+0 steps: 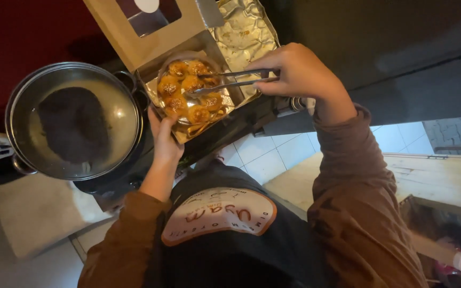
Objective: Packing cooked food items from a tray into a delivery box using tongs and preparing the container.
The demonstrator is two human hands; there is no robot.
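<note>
Golden fried dumplings (190, 90), packed in a foil tray (209, 120) inside an open cardboard box (150, 42) beside a steel pot (73, 120). Metal tongs (230, 82) lying long-axis left to right, tips at the dumplings, handles pinched in the right hand (294, 72). Right hand nearer along that axis; left hand (164, 136) cupped under the tray's near edge, supporting it.
</note>
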